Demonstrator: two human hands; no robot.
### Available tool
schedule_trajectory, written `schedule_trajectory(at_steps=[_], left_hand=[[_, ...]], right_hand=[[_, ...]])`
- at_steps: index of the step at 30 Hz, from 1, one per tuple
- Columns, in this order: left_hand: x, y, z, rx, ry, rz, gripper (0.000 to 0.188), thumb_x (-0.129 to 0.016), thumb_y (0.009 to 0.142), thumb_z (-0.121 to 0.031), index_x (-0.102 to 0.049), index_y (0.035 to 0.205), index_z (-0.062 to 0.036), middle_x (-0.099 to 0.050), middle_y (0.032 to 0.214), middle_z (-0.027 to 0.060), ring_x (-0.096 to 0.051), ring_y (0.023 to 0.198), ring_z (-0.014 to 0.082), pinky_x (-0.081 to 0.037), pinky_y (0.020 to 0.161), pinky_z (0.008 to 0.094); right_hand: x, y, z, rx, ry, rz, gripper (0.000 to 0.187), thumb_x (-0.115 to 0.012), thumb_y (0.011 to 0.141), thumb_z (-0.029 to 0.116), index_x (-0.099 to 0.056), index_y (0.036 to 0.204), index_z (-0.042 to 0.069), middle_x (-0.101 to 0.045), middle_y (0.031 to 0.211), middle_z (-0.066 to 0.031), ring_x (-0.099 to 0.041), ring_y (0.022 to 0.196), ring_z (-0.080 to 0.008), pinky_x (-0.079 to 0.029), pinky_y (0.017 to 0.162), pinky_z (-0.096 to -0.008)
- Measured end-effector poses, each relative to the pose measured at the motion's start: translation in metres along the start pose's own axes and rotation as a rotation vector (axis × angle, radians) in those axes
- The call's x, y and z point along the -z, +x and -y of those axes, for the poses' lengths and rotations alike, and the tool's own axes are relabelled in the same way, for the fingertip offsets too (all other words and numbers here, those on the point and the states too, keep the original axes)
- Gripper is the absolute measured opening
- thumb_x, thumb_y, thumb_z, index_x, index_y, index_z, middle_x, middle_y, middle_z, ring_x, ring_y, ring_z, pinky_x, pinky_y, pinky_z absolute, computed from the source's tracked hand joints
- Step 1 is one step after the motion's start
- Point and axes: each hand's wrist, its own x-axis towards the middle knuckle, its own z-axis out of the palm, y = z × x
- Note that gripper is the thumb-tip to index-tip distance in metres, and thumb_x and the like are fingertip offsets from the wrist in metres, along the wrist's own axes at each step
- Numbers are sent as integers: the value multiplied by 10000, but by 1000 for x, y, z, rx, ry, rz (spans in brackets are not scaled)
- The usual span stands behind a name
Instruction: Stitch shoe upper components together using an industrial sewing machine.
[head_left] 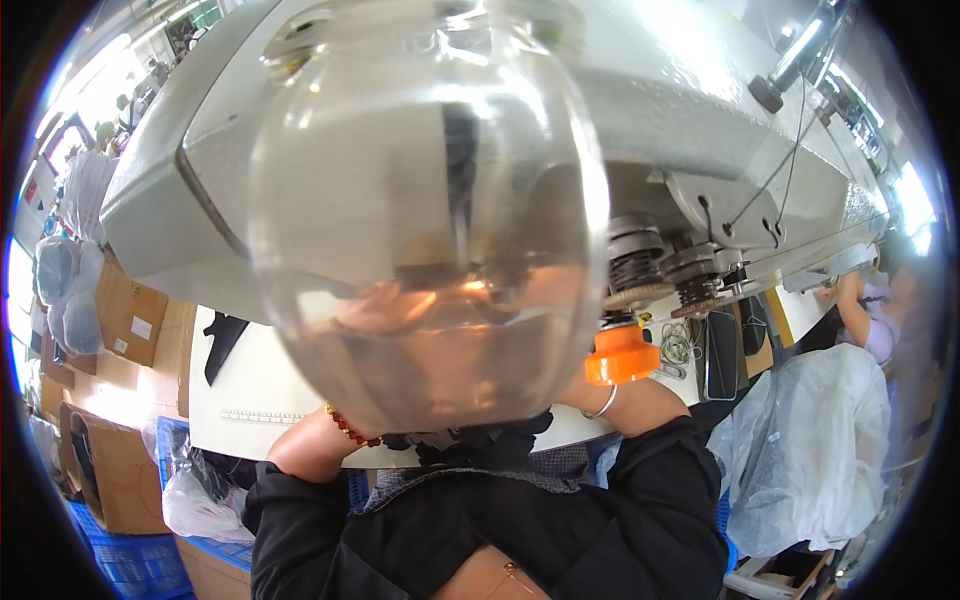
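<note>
A clear, curved plastic shield (430, 360) fills the middle of the view, in front of a grey-white sewing machine (680, 110). Through it my left hand (380, 308) and my right hand (552, 290) show only as blurred skin tones near the machine's needle area. The plastic smears the fingers of both, so what they hold cannot be made out. A red bead bracelet (350, 428) circles my left wrist, and a silver bangle (603, 402) my right. Dark cut pieces (480, 442), seemingly fabric, lie between my forearms at the table's near edge.
An orange knob (622, 356) hangs below the tension springs (640, 262). On the white table (245, 385) lie a black piece (222, 345), a coiled cord (678, 345) and a dark flat object (720, 355). Cardboard boxes (130, 310) stand left; plastic-wrapped goods (810, 450) and another person (880, 315) are right.
</note>
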Motion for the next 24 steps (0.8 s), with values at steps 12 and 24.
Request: schedule_trajectory(at_steps=[12, 24], left_hand=[[-15, 1, 11, -55, -133, -145, 106, -741, 697, -39, -637, 713, -52, -588, 782, 82, -592, 604, 275, -463, 520, 368], [-13, 5, 13, -87, -155, -138, 107, -717, 680, -18, -668, 770, -49, -586, 728, 84, -586, 579, 232, -497, 526, 347]], right_hand=[[-20, -19, -3, -192, 81, 163, 231, -604, 795, 175, -652, 1020, 171, -676, 938, 42, -636, 902, -151, -483, 800, -307], [6, 8, 15, -1, -319, 28, 206, -646, 763, 102, -682, 962, 146, -679, 901, -5, -653, 787, -171, -511, 661, -305]])
